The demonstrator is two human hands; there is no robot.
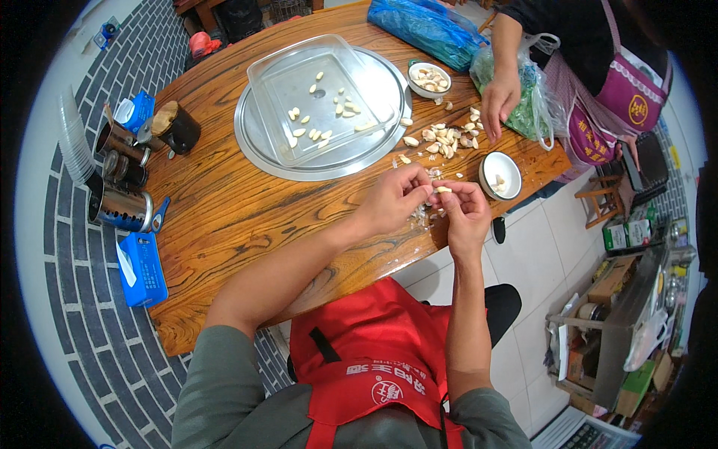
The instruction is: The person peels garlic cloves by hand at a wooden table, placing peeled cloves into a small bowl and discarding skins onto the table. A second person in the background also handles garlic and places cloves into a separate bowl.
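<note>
My right hand (465, 210) holds a pale garlic clove (443, 189) between thumb and fingers near the table's front edge. Close against it on the left, my left hand (401, 196) has its thumb and fingertips pinched at the clove's end. Bits of papery skin (420, 216) lie beneath both hands. Beyond them is a pile of garlic cloves (446, 139). A white bowl (500, 175) with a few cloves stands to the right, and another bowl (429, 79) full of cloves is farther back. Peeled cloves lie scattered in a clear plastic tray (269, 106) on a round metal platter (249, 151).
A person's hand (501, 104) reaches over the wooden table (269, 230) from the right, beside a bag of greens (519, 106). A blue plastic bag (426, 31) lies at the back. Metal holders (120, 207), a dark mug (178, 132) and a tissue pack (145, 272) line the left side.
</note>
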